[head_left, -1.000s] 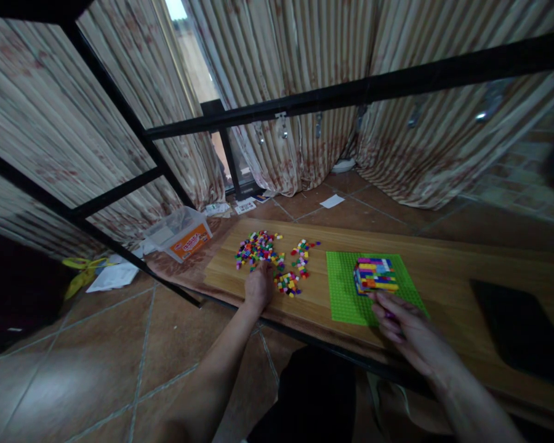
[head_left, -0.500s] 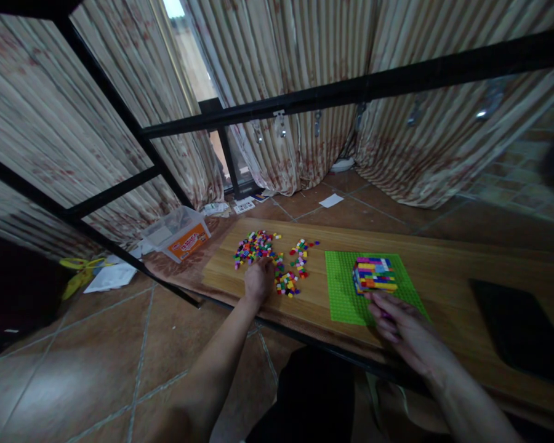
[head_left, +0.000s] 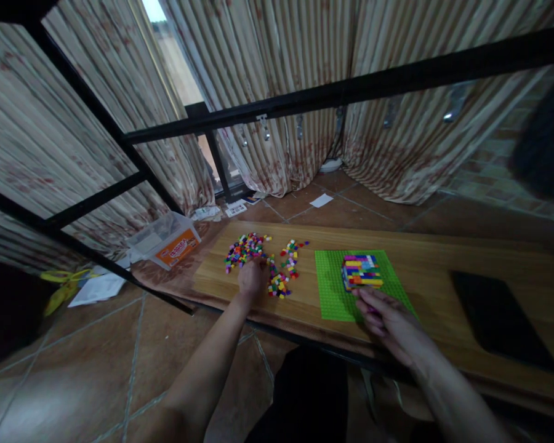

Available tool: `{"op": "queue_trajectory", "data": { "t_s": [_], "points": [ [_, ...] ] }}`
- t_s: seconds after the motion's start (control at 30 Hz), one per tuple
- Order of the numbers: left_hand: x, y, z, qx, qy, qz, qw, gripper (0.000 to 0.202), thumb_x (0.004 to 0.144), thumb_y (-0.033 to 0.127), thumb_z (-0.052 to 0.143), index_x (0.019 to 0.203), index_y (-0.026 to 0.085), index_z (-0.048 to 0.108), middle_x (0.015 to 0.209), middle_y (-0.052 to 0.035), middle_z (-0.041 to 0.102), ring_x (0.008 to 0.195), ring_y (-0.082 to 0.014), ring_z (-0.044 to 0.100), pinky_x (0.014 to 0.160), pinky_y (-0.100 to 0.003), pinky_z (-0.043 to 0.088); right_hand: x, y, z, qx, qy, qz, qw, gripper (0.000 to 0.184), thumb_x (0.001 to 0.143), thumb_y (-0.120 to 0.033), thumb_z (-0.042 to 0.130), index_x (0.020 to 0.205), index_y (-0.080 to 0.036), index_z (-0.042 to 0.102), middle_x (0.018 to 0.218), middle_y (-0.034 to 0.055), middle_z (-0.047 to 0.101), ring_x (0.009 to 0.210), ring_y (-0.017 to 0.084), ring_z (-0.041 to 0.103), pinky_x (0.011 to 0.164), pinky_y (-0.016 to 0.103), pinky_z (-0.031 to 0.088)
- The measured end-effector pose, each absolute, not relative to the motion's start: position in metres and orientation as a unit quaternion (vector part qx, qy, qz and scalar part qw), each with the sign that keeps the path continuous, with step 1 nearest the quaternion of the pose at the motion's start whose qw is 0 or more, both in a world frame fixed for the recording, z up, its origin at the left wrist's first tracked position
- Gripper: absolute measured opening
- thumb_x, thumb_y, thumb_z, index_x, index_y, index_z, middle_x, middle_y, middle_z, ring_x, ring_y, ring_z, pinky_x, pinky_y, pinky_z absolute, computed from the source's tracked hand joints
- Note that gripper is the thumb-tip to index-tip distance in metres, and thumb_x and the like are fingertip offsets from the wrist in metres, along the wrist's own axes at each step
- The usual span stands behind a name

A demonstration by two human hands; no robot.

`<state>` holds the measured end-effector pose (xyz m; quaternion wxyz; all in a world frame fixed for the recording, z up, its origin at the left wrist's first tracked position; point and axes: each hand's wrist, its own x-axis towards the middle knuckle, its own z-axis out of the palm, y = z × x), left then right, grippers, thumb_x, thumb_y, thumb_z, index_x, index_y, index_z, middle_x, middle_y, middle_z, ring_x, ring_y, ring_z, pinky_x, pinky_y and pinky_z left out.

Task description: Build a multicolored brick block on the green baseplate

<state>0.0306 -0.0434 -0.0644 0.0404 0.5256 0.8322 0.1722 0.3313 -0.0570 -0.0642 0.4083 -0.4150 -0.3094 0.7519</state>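
My left hand point(head_left: 253, 278) is at the near side of a heap of small coloured toy bricks point(head_left: 244, 247), its fingers curled together and turned away from me. Whatever they pinch is hidden. A block of stacked bricks point(head_left: 362, 271), in stripes of many colours, stands on a bright green studded baseplate point(head_left: 329, 301). At the near edge of that block is my right hand point(head_left: 382, 314), closed, thumb and forefinger pressed together. A hint of purple shows at its fingers, too small to name. Smaller clusters of loose bricks point(head_left: 279, 285) lie between heap and baseplate.
The wooden board point(head_left: 300, 314) carries all the bricks. A dark flat tablet-like slab point(head_left: 501, 320) lies at its right. Left of the board stands a clear plastic box point(head_left: 166, 241) with an orange label. A black metal bar point(head_left: 305, 98) crosses in front of the curtains.
The view has shifted, so everything sits slightly further left. Both hands keep nearly the same places, left at the loose bricks, right by the brick block.
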Motion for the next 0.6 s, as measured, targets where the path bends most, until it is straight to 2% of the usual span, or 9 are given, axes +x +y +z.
{"op": "queue_trajectory", "data": {
  "t_s": [0.27,0.4,0.47,0.53,0.6],
  "points": [
    [0.035,-0.038,-0.063,0.510,0.839,0.186,0.036,0.022,0.083,0.029,0.055,0.092,0.017,0.071,0.093,-0.0127,0.071,0.090,-0.0245,0.066,0.076,-0.031,0.048,0.329,-0.059,-0.058,-0.406,-0.315,0.753,0.412,0.035,0.063,-0.044,0.083,0.080,-0.016,0.070,0.060,-0.0047,0.048,0.042,0.000,0.024,0.037,0.014,0.013],
    [0.041,-0.042,-0.049,0.532,0.820,0.208,0.041,0.022,0.087,0.024,0.050,0.091,0.016,0.070,0.097,-0.0122,0.071,0.090,-0.0213,0.066,0.077,-0.028,0.047,0.329,-0.058,-0.057,-0.397,-0.292,0.764,0.417,0.033,0.065,-0.043,0.082,0.080,-0.016,0.070,0.063,-0.0029,0.051,0.043,0.001,0.026,0.037,0.014,0.014],
    [0.053,-0.050,-0.039,0.557,0.794,0.238,0.060,0.023,0.088,0.026,0.048,0.093,0.017,0.069,0.094,-0.0081,0.071,0.084,-0.0173,0.065,0.074,-0.025,0.047,0.328,-0.057,-0.056,-0.376,-0.271,0.782,0.416,0.032,0.067,-0.044,0.080,0.079,-0.016,0.070,0.067,-0.0008,0.055,0.045,0.001,0.027,0.037,0.015,0.015],
    [0.072,-0.061,-0.030,0.571,0.733,0.335,0.156,0.021,0.086,0.030,0.051,0.089,0.016,0.067,0.077,-0.0040,0.069,0.068,-0.0149,0.062,0.063,-0.023,0.046,0.325,-0.057,-0.055,-0.343,-0.252,0.808,0.408,0.032,0.069,-0.045,0.078,0.079,-0.016,0.070,0.070,0.0010,0.058,0.046,0.003,0.029,0.036,0.016,0.015],
    [0.097,-0.072,-0.023,0.568,0.661,0.384,0.305,0.021,0.083,0.034,0.055,0.086,0.016,0.066,0.065,-0.0001,0.064,0.057,-0.0125,0.059,0.054,-0.021,0.044,0.321,-0.057,-0.055,-0.332,-0.241,0.822,0.395,0.034,0.070,-0.047,0.076,0.081,-0.016,0.069,0.072,0.0022,0.060,0.047,0.004,0.031,0.036,0.017,0.016]
  ]
}}
